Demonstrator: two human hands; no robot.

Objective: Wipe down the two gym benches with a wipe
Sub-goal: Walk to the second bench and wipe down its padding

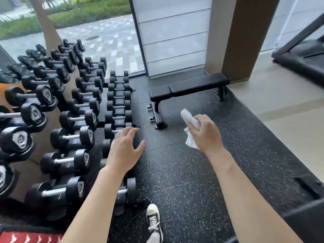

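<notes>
Both arms reach forward at chest height. The right hand [206, 132] has its grip clamped on a white wipe [190, 128], knuckles up. The left hand [125, 148] hangs empty, fingers spread apart, above the dumbbell rows [84, 106]. A black gym bench [189, 86] stands ahead, near the pillar [245, 37], well apart from both hands. Speckled rubber floor [184, 172] lies open between. One shoe [152, 218] steps forward.
</notes>
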